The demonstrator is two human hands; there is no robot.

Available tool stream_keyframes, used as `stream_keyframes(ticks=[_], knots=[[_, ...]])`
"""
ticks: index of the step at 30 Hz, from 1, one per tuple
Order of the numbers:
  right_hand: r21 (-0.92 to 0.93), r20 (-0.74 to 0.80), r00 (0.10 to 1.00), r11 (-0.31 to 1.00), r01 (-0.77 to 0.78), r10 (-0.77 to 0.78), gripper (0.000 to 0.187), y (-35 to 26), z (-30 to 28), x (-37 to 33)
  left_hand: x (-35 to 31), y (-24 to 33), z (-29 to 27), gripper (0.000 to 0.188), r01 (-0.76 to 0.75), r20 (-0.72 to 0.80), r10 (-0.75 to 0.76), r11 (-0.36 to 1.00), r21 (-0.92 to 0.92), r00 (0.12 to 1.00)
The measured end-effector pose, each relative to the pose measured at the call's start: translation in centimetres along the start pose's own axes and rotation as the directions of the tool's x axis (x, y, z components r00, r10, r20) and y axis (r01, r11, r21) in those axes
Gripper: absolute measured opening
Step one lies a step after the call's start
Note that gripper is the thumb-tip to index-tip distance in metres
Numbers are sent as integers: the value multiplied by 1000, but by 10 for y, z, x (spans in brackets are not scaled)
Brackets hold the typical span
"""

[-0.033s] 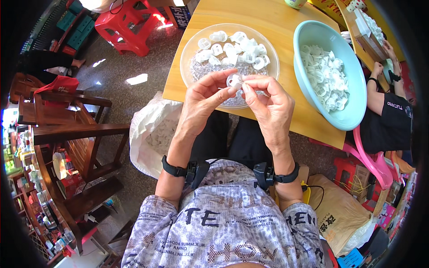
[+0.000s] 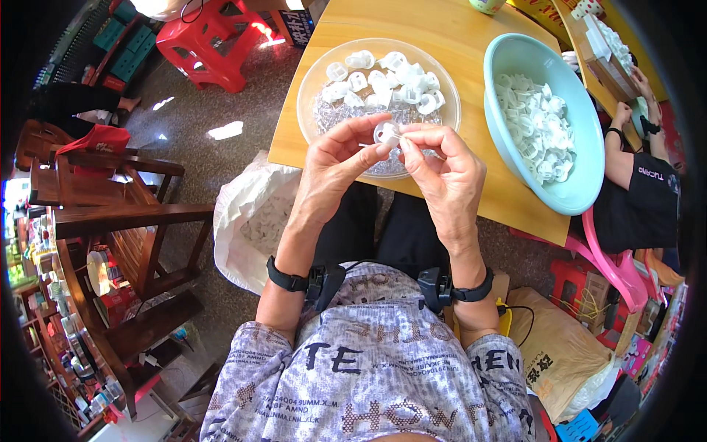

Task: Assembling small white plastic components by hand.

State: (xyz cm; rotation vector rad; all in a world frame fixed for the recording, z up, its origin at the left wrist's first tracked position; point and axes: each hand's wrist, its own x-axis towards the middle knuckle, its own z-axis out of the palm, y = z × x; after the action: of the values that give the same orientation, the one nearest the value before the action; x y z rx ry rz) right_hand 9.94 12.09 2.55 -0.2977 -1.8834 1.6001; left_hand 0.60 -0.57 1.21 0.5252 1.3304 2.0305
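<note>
Above the near rim of a round clear tray (image 2: 305,103), my two hands meet at a small white round plastic part (image 2: 386,133). My left hand (image 2: 342,153) pinches this part between thumb and fingers. From the other side, my right hand (image 2: 442,158) has thumb and forefinger closed at the part's edge; the tiny piece between those fingertips is too small to make out. Several similar white plastic parts (image 2: 394,61) lie in the far half of the tray. Nearer in it are many small clear pieces (image 2: 331,116), partly hidden by my hands.
A light-blue basin (image 2: 495,121) of white plastic parts stands right on the wooden table (image 2: 471,70). Below the table's left edge is a white sack (image 2: 234,254). Wooden chairs (image 2: 132,215) and a red stool (image 2: 202,40) stand left; a co-worker's arm (image 2: 622,151) shows far right.
</note>
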Motion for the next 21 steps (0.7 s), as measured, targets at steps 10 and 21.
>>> stream_keyframes(ticks=[10,21], knots=[[-37,59,997,998,-54,56,7,-4,-6,2,2,-2,1,30,-88,57,88,996,-6,994],[200,33,979,958,-204,202,5,-9,-3,2,2,-7,-4,32,-82,66,81,996,19,995]])
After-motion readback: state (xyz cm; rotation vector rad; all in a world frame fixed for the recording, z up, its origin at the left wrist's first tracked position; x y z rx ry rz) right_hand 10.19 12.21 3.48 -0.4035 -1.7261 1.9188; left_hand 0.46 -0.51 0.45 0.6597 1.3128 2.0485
